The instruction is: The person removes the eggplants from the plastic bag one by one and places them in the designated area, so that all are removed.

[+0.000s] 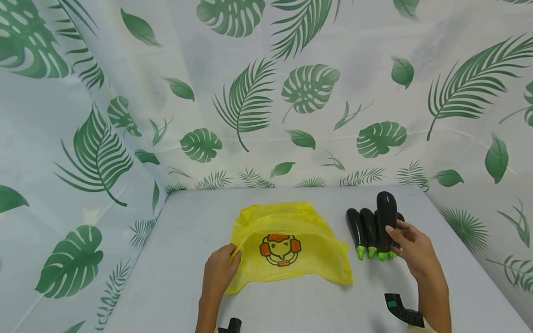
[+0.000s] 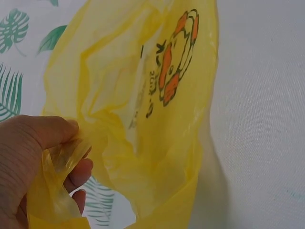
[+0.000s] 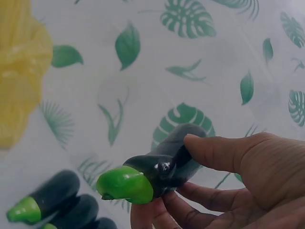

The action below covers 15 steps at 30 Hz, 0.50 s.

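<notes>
A yellow plastic bag [image 1: 287, 224] with a cartoon face in orange headphones lies spread on the table, its mouth partly lifted. My left hand [image 1: 220, 269] pinches the left edge of the bag's opening; up close in the left wrist view, thumb and fingers hold the thin film [image 2: 114, 157]. In my right hand [image 1: 418, 253] is a glossy black eggplant [image 1: 386, 210] with a bright green cap [image 3: 126, 183], gripped between thumb and fingers. It is raised above several like eggplants [image 1: 355, 229] lying side by side to the right of the bag, partly hidden behind it.
The white table [image 1: 175, 259] runs back to a leaf-printed sheet [image 1: 258, 157], which also hangs along the left and right sides. Dark wrist devices [image 1: 403, 312] show below both hands.
</notes>
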Each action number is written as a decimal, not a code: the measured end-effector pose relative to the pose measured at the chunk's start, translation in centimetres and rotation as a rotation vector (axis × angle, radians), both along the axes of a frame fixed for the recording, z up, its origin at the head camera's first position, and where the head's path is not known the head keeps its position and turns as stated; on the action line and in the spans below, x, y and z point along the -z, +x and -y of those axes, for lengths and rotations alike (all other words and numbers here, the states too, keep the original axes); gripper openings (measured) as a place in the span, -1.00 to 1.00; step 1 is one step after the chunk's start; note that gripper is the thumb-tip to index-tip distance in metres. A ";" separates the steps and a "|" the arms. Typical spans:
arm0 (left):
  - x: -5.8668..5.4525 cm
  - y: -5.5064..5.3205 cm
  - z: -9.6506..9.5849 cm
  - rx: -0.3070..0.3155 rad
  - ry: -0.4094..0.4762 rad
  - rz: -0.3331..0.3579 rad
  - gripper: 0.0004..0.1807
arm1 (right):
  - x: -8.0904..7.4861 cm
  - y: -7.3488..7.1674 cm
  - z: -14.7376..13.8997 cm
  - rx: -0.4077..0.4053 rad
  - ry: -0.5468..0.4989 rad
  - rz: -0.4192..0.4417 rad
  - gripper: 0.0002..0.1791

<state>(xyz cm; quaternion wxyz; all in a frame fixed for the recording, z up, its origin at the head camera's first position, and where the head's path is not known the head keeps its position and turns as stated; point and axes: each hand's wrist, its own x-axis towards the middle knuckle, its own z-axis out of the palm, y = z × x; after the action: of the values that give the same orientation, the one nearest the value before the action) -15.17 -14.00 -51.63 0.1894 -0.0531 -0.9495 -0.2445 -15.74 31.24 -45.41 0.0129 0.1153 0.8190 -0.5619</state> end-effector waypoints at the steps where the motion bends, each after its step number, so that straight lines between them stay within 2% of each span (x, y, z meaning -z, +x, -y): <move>1: 0.0 0.0 0.0 0.000 -0.001 -0.003 -0.85 | 0.1 0.0 -0.3 0.010 0.015 0.012 -0.12; 5: 0.0 0.1 0.2 0.002 -0.004 -0.009 -0.86 | 0.3 0.0 -1.5 0.057 0.034 0.052 -0.10; 10: 0.1 0.1 0.3 0.004 -0.005 -0.018 -0.86 | 0.6 -0.1 -2.9 0.121 -0.001 0.087 -0.09; 15: 0.1 0.1 0.4 0.000 -0.006 0.003 -0.87 | 0.9 -0.4 -4.2 0.163 -0.031 0.119 -0.09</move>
<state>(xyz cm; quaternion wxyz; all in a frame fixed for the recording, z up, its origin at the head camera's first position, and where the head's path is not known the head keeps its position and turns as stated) -15.06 -14.36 -51.69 0.1877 -0.0533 -0.9505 -0.2418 -16.14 35.43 -46.30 0.0174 0.2143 0.7960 -0.5658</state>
